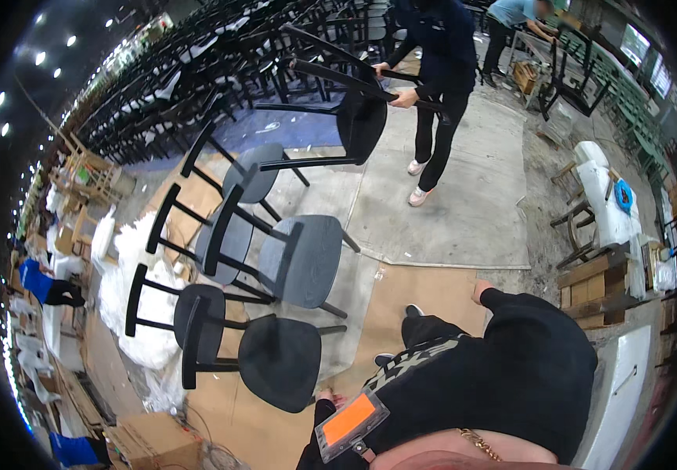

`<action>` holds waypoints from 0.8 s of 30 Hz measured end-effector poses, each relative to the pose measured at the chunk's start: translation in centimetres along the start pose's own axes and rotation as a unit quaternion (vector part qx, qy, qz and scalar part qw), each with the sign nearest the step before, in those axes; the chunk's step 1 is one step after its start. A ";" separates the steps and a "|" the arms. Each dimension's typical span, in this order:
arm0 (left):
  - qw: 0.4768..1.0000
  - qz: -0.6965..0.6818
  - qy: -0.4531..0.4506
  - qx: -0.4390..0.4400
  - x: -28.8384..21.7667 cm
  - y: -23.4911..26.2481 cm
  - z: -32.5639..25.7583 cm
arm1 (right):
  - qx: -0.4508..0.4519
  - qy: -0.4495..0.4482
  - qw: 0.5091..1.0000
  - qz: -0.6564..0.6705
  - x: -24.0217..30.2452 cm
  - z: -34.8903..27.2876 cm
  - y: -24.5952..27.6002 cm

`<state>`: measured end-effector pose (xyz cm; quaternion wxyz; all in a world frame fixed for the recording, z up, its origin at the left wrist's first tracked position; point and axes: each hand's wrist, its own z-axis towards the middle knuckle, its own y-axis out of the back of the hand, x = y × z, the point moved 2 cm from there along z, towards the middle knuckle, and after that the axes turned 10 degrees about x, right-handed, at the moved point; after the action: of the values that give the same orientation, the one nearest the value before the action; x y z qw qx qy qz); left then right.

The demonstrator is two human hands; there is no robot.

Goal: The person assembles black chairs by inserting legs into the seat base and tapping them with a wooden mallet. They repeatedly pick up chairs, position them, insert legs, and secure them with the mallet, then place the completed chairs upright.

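Observation:
My left hand (333, 398) is low beside the front black chair (279, 364), close to the rim of its round seat; its visible fingers are apart and hold nothing I can see. Away to the right, my right hand (480, 291) hangs past the sleeve cuff over brown cardboard, touching no chair; its fingers are too small to read. Behind the front chair stands a dark grey chair (305, 262) with a visible wood grain. Ahead, a co-worker (440, 55) in dark clothes grips a black chair (363, 125) with both hands, tipped with its legs sticking out sideways.
More dark chairs (258, 171) stand in the group at left, beside a heap of white wrapping (131, 286). Cardboard sheets (424, 286) cover the floor. A cardboard box (154, 439) sits at lower left. Stacked chairs (197, 86) fill the back; a white-covered bench (608, 204) stands right.

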<state>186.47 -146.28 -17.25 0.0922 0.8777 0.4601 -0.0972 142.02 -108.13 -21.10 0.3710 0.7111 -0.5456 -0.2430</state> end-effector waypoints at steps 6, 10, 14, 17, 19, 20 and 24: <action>0.993 0.037 -0.107 -0.025 -5.8 -1.9 -3.7 | 0.265 0.071 0.957 0.089 4.5 -0.9 -1.8; 0.990 0.093 -0.107 -0.022 -9.6 -6.9 -4.6 | 0.208 0.133 0.965 0.093 4.2 1.8 4.1; 0.974 0.159 -0.160 -0.036 -12.1 -13.0 -5.2 | 0.085 0.111 0.982 0.127 0.5 5.9 7.3; 0.977 0.134 -0.163 -0.009 -13.3 -16.7 -5.6 | 0.112 0.053 0.985 0.124 -1.4 8.2 8.5; 0.970 0.201 -0.140 -0.008 -13.7 -18.4 -5.6 | 0.111 0.054 0.978 0.168 -1.3 8.1 9.1; 0.965 0.218 -0.146 -0.004 -14.0 -19.1 -5.5 | 0.110 0.063 0.974 0.189 -1.2 8.1 9.3; 0.960 0.230 -0.158 0.025 -16.8 -20.8 -4.2 | 0.120 0.033 0.970 0.208 -1.6 7.4 9.0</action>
<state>160.31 -146.87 -10.45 0.1615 0.9353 0.2228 -0.2226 130.69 -109.68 -18.57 0.3431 0.6289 -0.6942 -0.0696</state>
